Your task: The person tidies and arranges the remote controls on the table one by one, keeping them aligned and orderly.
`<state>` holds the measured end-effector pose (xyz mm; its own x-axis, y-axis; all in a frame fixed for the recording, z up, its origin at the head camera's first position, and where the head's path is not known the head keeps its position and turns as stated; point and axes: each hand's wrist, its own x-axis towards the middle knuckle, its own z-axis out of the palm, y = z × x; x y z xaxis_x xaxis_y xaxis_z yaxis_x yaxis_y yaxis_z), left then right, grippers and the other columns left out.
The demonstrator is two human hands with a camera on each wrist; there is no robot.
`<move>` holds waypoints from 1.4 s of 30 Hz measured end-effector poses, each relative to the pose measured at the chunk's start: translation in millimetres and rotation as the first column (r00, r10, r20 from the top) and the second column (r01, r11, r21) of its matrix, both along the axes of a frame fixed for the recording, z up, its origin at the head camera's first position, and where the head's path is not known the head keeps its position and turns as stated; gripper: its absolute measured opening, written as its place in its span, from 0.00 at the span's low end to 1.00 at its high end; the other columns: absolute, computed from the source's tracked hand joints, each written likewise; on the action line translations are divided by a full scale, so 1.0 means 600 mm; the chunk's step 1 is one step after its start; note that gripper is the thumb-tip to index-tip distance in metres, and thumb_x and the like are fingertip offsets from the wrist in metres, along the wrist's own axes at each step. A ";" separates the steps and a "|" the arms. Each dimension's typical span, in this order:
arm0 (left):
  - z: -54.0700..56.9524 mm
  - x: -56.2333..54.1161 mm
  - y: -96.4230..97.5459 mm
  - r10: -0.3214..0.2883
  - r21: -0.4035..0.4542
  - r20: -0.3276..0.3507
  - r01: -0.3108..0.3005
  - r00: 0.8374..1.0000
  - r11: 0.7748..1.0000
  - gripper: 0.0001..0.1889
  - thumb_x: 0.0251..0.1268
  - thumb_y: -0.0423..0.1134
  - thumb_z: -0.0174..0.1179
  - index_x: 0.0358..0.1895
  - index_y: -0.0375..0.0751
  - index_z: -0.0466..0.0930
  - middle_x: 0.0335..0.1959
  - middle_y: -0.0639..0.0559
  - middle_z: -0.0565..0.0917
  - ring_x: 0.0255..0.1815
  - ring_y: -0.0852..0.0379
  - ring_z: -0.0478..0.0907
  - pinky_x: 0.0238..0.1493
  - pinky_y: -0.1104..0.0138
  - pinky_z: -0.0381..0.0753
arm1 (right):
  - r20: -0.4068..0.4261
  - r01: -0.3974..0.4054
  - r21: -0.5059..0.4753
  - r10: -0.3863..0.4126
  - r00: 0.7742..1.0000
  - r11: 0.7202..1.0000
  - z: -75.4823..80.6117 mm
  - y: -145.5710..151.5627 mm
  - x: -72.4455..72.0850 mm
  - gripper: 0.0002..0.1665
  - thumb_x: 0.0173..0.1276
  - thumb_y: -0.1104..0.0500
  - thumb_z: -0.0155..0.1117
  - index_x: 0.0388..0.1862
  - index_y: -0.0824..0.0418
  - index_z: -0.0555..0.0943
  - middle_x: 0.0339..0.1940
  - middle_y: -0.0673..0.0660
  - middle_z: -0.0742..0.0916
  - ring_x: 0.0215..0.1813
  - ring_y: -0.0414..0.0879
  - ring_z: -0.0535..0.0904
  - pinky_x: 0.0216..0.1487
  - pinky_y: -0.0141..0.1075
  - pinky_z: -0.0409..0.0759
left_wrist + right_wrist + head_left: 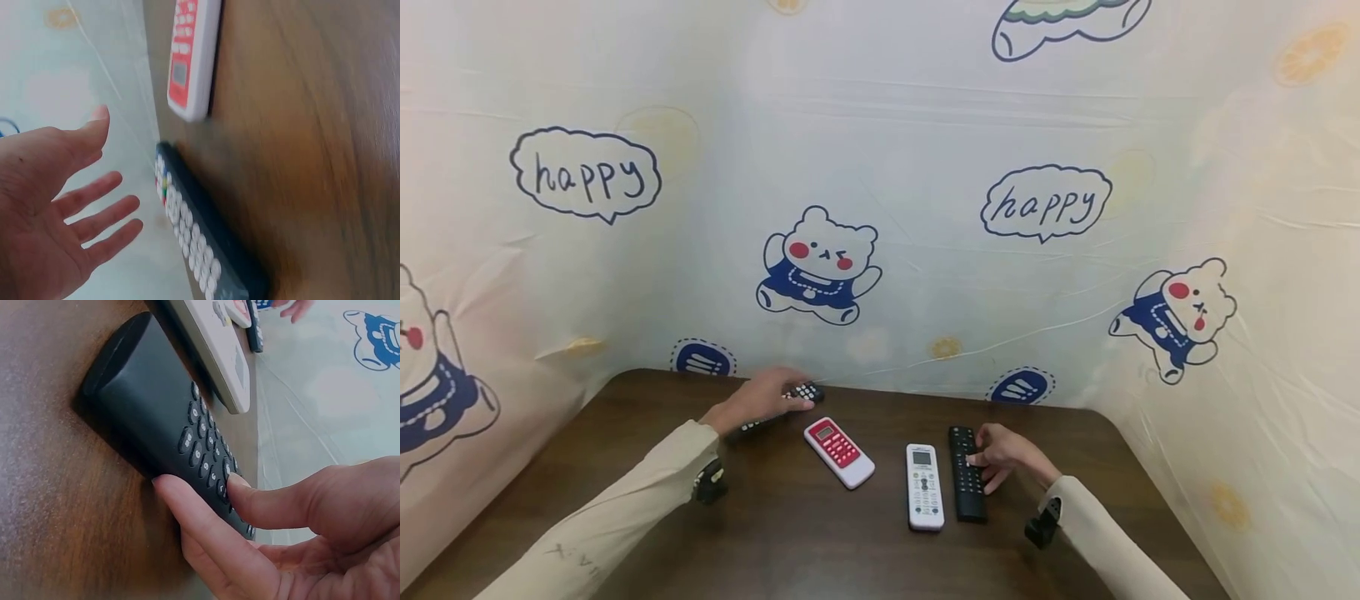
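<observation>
On the right of the table, my right hand pinches a black remote control. The right wrist view shows the thumb on its dark buttons and the index finger along its side edge; the remote lies on the wood. My left hand is over another black remote with white buttons at the back left. In the left wrist view the left fingers are spread and apart from that remote. Between the hands lie a white remote with a red face and a white remote.
All the remotes rest on a dark brown wooden table. A pale printed curtain with bears and "happy" bubbles stands along its back and both sides. Small dark devices are strapped at both wrists.
</observation>
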<state>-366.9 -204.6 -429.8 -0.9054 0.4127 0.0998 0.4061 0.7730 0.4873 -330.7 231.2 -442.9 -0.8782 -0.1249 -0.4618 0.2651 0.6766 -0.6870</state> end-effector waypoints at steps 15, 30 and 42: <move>-0.024 0.009 0.062 -0.229 0.038 0.249 0.227 0.941 0.973 0.38 0.65 0.48 0.74 0.76 0.42 0.71 0.71 0.37 0.77 0.72 0.34 0.73 0.70 0.40 0.76 | 0.000 -0.002 0.024 0.002 1.000 1.000 0.004 0.008 0.001 0.20 0.75 0.67 0.66 0.58 0.69 0.68 0.41 0.70 0.80 0.41 0.60 0.87 0.38 0.44 0.92; -0.044 0.015 0.070 -0.136 -0.038 0.197 0.146 0.971 0.989 0.36 0.65 0.50 0.74 0.72 0.38 0.75 0.70 0.38 0.77 0.71 0.37 0.73 0.72 0.41 0.73 | 0.012 -0.001 0.018 0.001 1.000 1.000 0.001 0.004 -0.001 0.21 0.74 0.67 0.66 0.59 0.68 0.69 0.42 0.70 0.81 0.41 0.59 0.87 0.37 0.44 0.92; -0.050 0.006 0.072 0.012 -0.015 0.276 -0.008 0.961 1.000 0.36 0.54 0.47 0.82 0.61 0.31 0.78 0.49 0.43 0.84 0.49 0.49 0.80 0.56 0.52 0.84 | 0.010 -0.003 0.014 0.003 1.000 1.000 0.002 0.001 -0.004 0.19 0.75 0.66 0.65 0.57 0.68 0.68 0.42 0.70 0.80 0.42 0.61 0.86 0.38 0.45 0.92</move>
<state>-363.4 -161.6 -459.8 -0.9011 0.4029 -0.1602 0.2493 0.7838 0.5688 -333.3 231.9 -441.9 -0.8732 -0.1210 -0.4722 0.2695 0.6872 -0.6746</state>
